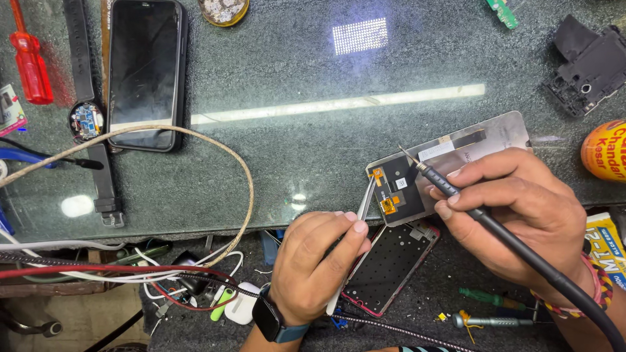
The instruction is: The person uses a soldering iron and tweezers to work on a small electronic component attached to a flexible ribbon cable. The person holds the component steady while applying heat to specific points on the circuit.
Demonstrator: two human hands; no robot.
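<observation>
Tweezers [362, 210] are being pinched in the closed left hand [317, 264], tips touching the phone screen panel [443, 166] lying face down at the desk [293, 130] edge. Right hand [515, 215] is gripping a black soldering iron [456, 195] like a pen, its tip hovering over the panel. A phone frame [391, 264] is lying just below.

We count: two hands [319, 261] [515, 215], one tweezers [365, 202], one iron [443, 186], one screen [450, 163], one frame [391, 267], one phone [145, 72], three screwdrivers [29, 62] [492, 298] [489, 321], one watch [88, 120].
</observation>
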